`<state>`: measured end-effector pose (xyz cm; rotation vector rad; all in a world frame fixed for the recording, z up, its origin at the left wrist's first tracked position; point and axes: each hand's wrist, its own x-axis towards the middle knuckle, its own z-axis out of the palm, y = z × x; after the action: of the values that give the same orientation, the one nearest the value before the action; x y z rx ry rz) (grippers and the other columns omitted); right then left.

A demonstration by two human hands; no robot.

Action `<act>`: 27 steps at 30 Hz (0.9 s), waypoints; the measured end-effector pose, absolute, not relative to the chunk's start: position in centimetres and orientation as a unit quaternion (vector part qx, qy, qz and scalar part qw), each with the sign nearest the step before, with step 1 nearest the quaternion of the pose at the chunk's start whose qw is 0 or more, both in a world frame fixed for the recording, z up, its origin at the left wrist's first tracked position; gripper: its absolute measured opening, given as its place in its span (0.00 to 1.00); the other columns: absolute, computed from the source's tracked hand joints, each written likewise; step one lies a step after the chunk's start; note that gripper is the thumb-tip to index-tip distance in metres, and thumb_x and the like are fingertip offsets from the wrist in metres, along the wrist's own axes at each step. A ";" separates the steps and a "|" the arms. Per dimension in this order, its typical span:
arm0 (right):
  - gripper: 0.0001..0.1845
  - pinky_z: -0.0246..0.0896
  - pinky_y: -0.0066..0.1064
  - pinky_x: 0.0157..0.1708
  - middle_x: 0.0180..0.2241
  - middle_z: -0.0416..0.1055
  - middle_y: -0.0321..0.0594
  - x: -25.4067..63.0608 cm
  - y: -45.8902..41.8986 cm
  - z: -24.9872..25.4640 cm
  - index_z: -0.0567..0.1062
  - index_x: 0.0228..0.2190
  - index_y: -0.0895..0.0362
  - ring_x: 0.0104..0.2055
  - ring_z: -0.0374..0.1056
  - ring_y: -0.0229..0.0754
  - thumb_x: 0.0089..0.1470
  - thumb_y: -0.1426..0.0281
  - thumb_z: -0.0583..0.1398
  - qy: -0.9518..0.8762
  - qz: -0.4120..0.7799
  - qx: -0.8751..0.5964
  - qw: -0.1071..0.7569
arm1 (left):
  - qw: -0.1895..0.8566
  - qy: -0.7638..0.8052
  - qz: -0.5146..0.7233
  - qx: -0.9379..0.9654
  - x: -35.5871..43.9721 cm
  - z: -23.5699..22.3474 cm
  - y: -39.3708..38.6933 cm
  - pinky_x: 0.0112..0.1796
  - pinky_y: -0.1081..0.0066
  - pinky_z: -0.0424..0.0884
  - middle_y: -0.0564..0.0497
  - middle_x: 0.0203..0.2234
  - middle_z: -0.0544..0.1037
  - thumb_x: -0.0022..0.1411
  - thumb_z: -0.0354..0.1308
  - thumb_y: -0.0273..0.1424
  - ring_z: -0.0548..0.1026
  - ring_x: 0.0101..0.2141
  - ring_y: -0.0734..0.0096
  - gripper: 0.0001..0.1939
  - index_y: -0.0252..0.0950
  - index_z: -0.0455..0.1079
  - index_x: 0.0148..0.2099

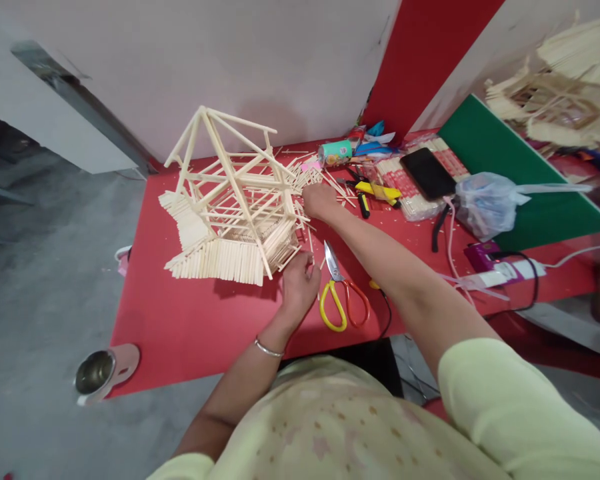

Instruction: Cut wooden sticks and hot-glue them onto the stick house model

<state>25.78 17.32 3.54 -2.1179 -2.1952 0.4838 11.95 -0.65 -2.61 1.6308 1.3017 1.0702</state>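
A house-like frame of pale wooden sticks (233, 177) stands on the red table, with slatted skirts of flat sticks (220, 261) round its base. My left hand (300, 283) is beside its front right corner, fingers curled; what they hold, if anything, I cannot make out. Further back, my right hand (321, 201) is closed at the edge of a pile of loose sticks (307, 175). Its fingertips are hidden, so anything in them cannot be seen. Scissors (336, 283) with one yellow and one red handle lie open between my forearms.
A black phone (429, 173) rests on packs of sticks (405, 187). Nearby are a yellow-handled tool (363, 205), a teal-labelled container (336, 152), a tied plastic bag (486, 205) and a white power strip (505, 275). A mug (125, 363) sits at the table's front left corner. A green board (500, 153) leans at right.
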 end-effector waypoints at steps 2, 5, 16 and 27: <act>0.24 0.59 0.56 0.61 0.56 0.71 0.70 25.0 17.4 3.8 0.76 0.55 0.69 0.63 0.65 0.67 0.59 0.69 0.62 -0.697 0.144 -0.701 0.031 | 0.384 0.504 0.431 0.643 11.9 -2.5 -0.7 0.38 0.69 0.65 0.49 0.36 0.78 0.58 0.61 0.25 0.69 0.29 0.69 0.11 0.39 0.77 0.44; 0.24 0.61 0.50 0.60 0.54 0.74 0.65 24.4 17.6 4.4 0.77 0.54 0.66 0.62 0.67 0.63 0.57 0.68 0.65 -0.678 0.139 -0.721 0.037 | 0.386 0.500 0.437 0.640 11.8 -2.5 -0.7 0.39 0.68 0.66 0.49 0.35 0.78 0.57 0.61 0.24 0.70 0.31 0.67 0.10 0.39 0.77 0.42; 0.18 0.62 0.26 0.28 0.28 0.77 0.38 29.1 3.4 7.5 0.82 0.39 0.59 0.27 0.68 0.35 0.58 0.57 0.62 -0.579 0.385 -0.643 0.322 | 0.558 0.448 0.446 0.537 11.5 0.0 -1.9 0.29 0.72 0.65 0.50 0.29 0.77 0.59 0.64 0.34 0.69 0.25 0.74 0.05 0.37 0.77 0.36; 0.17 0.64 0.30 0.33 0.28 0.77 0.35 22.7 -6.9 8.6 0.82 0.32 0.55 0.31 0.69 0.38 0.59 0.53 0.65 -0.615 0.450 -0.517 0.390 | 0.800 0.335 0.415 0.275 5.5 4.9 -7.0 0.14 0.79 0.51 0.54 0.24 0.75 0.52 0.73 0.41 0.62 0.16 0.85 0.18 0.35 0.71 0.33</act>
<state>22.70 -6.89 8.60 -1.3142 -1.5619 1.1443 5.53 -6.99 4.92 0.5897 0.7196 0.8907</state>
